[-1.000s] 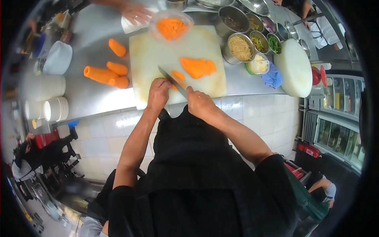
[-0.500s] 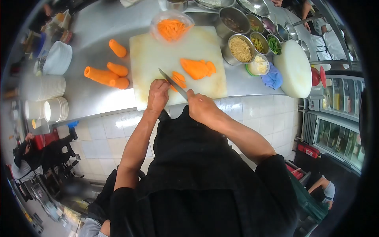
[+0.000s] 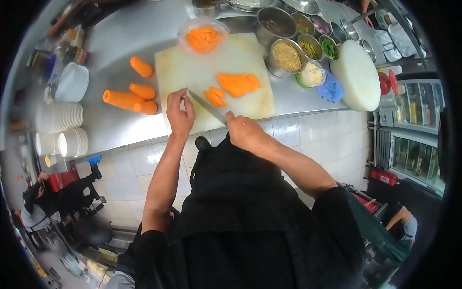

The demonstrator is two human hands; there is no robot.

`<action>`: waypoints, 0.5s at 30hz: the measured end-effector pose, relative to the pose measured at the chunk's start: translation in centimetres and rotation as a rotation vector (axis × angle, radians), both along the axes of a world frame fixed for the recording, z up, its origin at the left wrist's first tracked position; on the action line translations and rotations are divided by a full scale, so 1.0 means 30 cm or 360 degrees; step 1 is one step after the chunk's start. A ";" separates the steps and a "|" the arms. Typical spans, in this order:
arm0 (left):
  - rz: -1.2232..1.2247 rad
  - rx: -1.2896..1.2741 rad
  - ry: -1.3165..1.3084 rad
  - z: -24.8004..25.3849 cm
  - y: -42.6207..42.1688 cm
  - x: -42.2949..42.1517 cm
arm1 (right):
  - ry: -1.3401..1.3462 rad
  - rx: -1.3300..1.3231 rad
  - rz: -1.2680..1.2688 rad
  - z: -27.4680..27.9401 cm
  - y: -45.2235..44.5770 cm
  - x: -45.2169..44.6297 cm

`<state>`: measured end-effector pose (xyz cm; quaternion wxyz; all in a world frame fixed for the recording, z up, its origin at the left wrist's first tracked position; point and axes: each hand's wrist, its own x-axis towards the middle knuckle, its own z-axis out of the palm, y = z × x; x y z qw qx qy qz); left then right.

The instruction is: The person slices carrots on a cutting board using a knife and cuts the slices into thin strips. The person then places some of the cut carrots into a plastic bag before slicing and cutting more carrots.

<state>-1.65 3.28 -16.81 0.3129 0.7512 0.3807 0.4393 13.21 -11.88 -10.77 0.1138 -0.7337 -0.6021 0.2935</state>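
My right hand (image 3: 244, 131) is closed round the handle of a kitchen knife (image 3: 208, 107), whose blade slants up and left over the white cutting board (image 3: 168, 62). At the blade's tip, my left hand (image 3: 180, 114) has its fingers drawn together in a pinch; whatever lies between them is too small to make out. Just right of the blade lie a few carrot slices (image 3: 215, 97). Farther right is a larger cut carrot piece (image 3: 233, 84) with thin slices by its end. A clear bag of carrot strips (image 3: 203, 39) rests at the board's far edge.
Several peeled carrots (image 3: 122, 99) lie left of the board. Stacked white bowls (image 3: 60, 118) stand at the left edge. To the right are metal pots of cut food (image 3: 288, 55), a blue cloth (image 3: 330, 89) and a round white board (image 3: 356, 77). Other people are nearby.
My left hand has moved up and left, off the carrot slices to the knife's tip. The knife tip has shifted slightly left and down, away from the slices, which now lie uncovered.
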 end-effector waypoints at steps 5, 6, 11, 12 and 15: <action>-0.0572 0.0283 0.0444 0.069 0.109 0.167 | 0.0018 0.0123 0.0008 -0.049 -0.015 -0.045; -0.0789 0.0383 0.0534 0.053 0.125 0.207 | 0.0027 0.0123 0.0010 -0.048 -0.018 -0.046; -0.1279 0.0774 0.0611 0.004 0.152 0.332 | 0.0023 0.0016 -0.0056 -0.036 -0.026 -0.047; -0.1330 0.0721 0.0710 0.000 0.157 0.340 | 0.0055 0.0014 -0.0070 -0.037 -0.030 -0.048; -0.1387 0.0628 0.0885 0.005 0.166 0.359 | 0.0108 0.0016 -0.0111 -0.037 -0.035 -0.047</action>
